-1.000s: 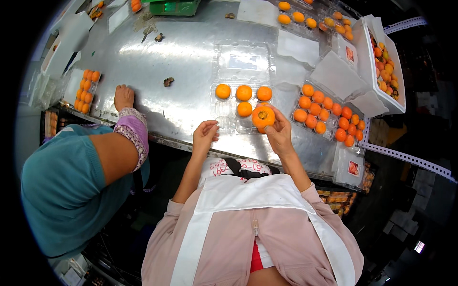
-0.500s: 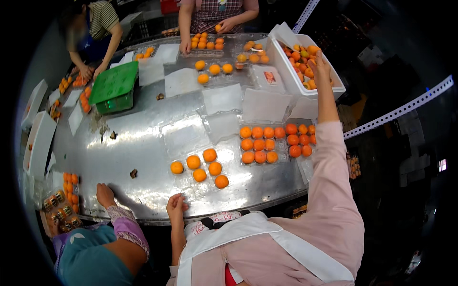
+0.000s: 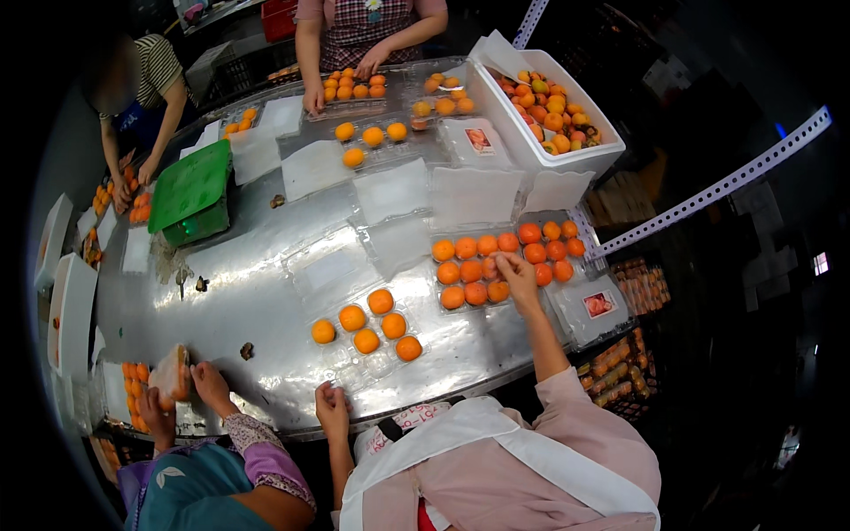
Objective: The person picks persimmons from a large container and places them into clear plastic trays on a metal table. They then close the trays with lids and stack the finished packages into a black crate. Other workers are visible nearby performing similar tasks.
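Observation:
My left hand [image 3: 332, 407] is open, fingers loosely curled, at the lower edge of a clear clamshell tray [image 3: 345, 372]. Several orange persimmons [image 3: 352, 316] sit in that tray, with its transparent lid [image 3: 310, 265] folded back beyond it. To the right, my right hand [image 3: 516, 279] is closed at a pale orange fruit [image 3: 491, 265] in a fuller tray of persimmons [image 3: 469, 292]; whether it grips that fruit is unclear. Another packed tray [image 3: 549, 252] adjoins it, and a closed clamshell with a picture label [image 3: 591, 314] lies nearer me.
A white foam box of fruit [image 3: 553, 115] stands back right, beside a perforated metal strip [image 3: 708, 203]. A green scale [image 3: 190, 177], white liner sheets [image 3: 310, 173] and more trays lie on the steel table [image 3: 221, 301]. Co-workers' hands [image 3: 212, 380] [image 3: 372, 62] [image 3: 159, 164] handle fruit around it.
The persimmon my right hand held earlier now sits in the middle tray. That hand went to the foam box, then back down to the fuller tray. The co-worker at left has lifted a pack.

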Demonstrator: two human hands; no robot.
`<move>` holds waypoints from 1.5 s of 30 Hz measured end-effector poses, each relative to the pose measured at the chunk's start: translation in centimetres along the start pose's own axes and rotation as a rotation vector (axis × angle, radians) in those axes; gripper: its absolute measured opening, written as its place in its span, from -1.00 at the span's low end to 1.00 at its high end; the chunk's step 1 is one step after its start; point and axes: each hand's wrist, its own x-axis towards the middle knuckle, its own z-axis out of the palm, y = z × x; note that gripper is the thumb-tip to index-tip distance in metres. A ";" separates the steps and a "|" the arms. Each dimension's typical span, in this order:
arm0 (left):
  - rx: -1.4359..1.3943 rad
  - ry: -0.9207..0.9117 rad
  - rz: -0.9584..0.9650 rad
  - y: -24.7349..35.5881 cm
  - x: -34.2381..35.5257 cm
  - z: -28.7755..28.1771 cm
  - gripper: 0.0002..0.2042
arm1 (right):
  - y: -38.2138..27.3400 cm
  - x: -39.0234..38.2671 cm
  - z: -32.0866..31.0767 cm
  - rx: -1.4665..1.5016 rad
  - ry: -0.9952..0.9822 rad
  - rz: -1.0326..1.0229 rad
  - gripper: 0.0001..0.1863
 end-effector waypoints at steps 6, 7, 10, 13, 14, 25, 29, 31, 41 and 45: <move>-0.097 -0.044 -0.064 1.4 0.1 0.6 -0.72 | 0.6 -3.2 1.0 0.007 -0.065 0.107 -0.79; -0.097 -0.025 -0.070 1.4 0.2 0.7 -0.69 | 0.2 -3.4 1.4 -0.024 -0.106 0.106 -0.78; -0.034 0.011 -0.046 0.5 0.6 0.5 -0.65 | -1.4 -3.4 1.7 -0.069 -0.187 0.057 -0.80; -0.006 0.048 -0.021 -0.5 0.8 0.2 -0.63 | -2.7 -1.6 1.3 -0.083 -0.188 0.006 -0.80; 0.003 0.074 -0.015 -0.5 0.7 0.3 -0.63 | -2.9 -0.6 0.7 -0.053 -0.195 -0.008 -0.80; 0.189 0.125 -0.070 1.7 -0.4 0.2 -0.70 | -10.5 29.1 -17.3 -0.683 0.512 -0.426 -0.69; 0.198 0.239 -0.117 2.2 -1.4 0.2 -0.66 | -12.2 36.6 -16.5 -1.031 0.573 -0.173 -0.54; 0.232 0.226 -0.143 2.6 -0.9 0.2 -0.63 | -11.6 39.7 -17.0 -1.177 0.610 -0.030 -0.46; 0.326 0.177 -0.261 3.3 -0.5 0.3 -0.63 | -12.6 40.4 -18.6 -0.370 0.382 -0.023 -0.46; 0.369 0.197 -0.231 3.7 -0.2 0.8 -0.61 | -13.7 37.0 -19.2 0.446 0.148 -0.129 -0.50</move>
